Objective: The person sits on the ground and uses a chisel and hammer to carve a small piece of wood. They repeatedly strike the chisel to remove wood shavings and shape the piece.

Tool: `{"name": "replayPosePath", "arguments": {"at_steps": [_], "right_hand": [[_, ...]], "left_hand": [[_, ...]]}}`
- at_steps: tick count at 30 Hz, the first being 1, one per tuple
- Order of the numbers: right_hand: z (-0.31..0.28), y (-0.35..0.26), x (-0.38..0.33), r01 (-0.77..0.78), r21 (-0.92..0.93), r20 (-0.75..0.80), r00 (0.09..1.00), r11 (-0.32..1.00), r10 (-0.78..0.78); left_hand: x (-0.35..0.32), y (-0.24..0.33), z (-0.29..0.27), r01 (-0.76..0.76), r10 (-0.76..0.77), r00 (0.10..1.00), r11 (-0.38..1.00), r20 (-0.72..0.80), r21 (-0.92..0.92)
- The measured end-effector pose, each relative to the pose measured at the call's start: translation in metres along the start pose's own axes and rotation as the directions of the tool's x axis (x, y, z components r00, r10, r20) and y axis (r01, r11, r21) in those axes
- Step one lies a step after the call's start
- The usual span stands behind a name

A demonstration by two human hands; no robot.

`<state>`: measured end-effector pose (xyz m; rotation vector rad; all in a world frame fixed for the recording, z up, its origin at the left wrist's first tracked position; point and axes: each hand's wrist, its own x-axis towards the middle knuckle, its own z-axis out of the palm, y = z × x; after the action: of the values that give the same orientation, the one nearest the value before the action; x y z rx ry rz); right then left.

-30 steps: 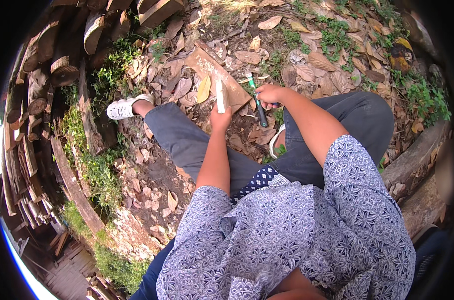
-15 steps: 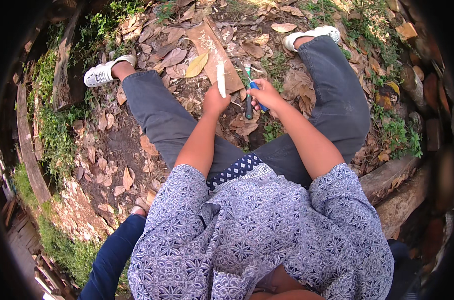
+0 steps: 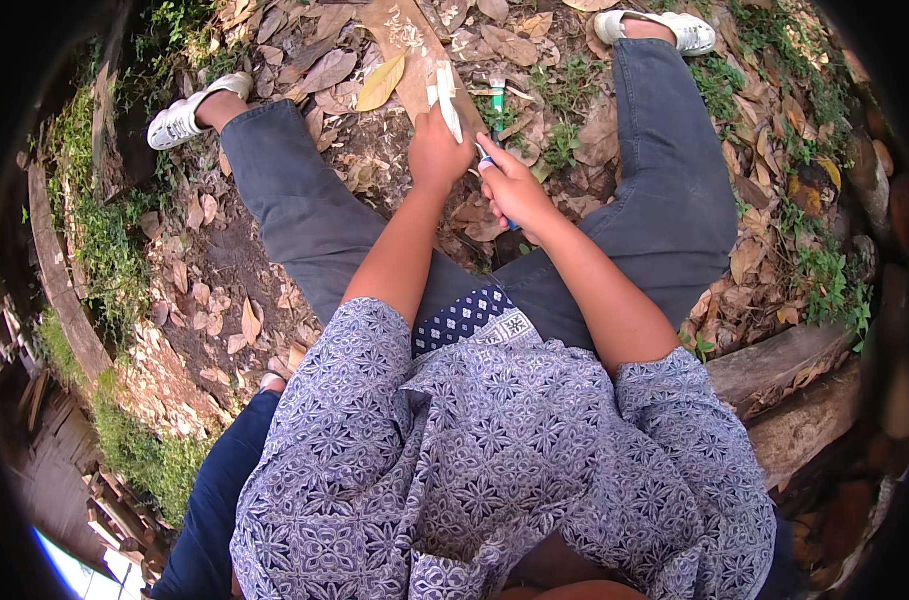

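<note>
My left hand (image 3: 442, 152) is closed around a pale, whittled piece of wood (image 3: 449, 105), which sticks up past my fingers. Close on its right, my right hand (image 3: 516, 190) grips the blue handle of a knife (image 3: 488, 165). The knife's blade is mostly hidden near my left hand, so whether it touches the wood I cannot tell. Beyond both hands lies a brown wooden board (image 3: 412, 82) with pale shavings (image 3: 407, 36) on it. A green-handled tool (image 3: 498, 97) lies on the ground beside the board, its lower part out of sight.
Dry leaves cover the soil, among them a yellow leaf (image 3: 381, 83) left of the board. My grey-trousered legs spread to both sides. Logs (image 3: 785, 365) lie at the right, and a weathered plank (image 3: 65, 270) at the left. Another person's dark-blue trouser leg (image 3: 215, 490) shows at lower left.
My right hand and the knife have moved left, up against my left hand. The whittled wood now tilts differently. The whole view has shifted, with the board higher in the picture.
</note>
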<state>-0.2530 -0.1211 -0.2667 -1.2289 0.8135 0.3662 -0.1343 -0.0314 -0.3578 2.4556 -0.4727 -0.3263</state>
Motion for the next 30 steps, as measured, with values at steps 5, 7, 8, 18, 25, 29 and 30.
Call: {"name": "replayPosePath", "arguments": {"at_steps": [5, 7, 8, 18, 25, 29, 30], "right_hand": [[-0.002, -0.008, 0.012, -0.016, -0.018, -0.023, 1.000, 1.000, 0.016], [-0.008, -0.006, 0.018, -0.026, -0.040, -0.029, 0.999, 0.999, 0.024], [-0.008, -0.006, 0.017, -0.030, -0.061, -0.036, 0.999, 0.998, 0.027], [0.003, 0.002, 0.002, -0.011, -0.012, -0.095, 0.995, 1.000, 0.010], [0.006, -0.011, 0.005, 0.019, -0.044, -0.062, 0.998, 0.999, -0.022], [0.007, -0.021, 0.012, 0.007, -0.059, -0.076, 0.997, 0.998, -0.012], [0.009, -0.023, 0.012, 0.003, -0.058, -0.078, 0.997, 0.998, -0.007]], "left_hand": [[0.003, -0.002, 0.000, -0.017, 0.017, 1.000, 0.999, 0.007, 0.049], [0.003, 0.002, 0.004, -0.025, 0.024, 1.000, 0.996, 0.018, 0.081], [0.003, -0.001, 0.006, -0.034, 0.032, 0.999, 0.995, 0.023, 0.096], [0.004, -0.012, 0.008, -0.046, 0.044, 0.999, 0.995, 0.026, 0.089], [0.003, -0.009, 0.005, -0.029, 0.025, 0.999, 0.992, 0.034, 0.124], [0.005, -0.008, 0.008, -0.014, 0.008, 0.999, 0.990, 0.044, 0.137], [0.005, -0.009, 0.009, -0.009, 0.002, 0.999, 0.990, 0.052, 0.140]]}}
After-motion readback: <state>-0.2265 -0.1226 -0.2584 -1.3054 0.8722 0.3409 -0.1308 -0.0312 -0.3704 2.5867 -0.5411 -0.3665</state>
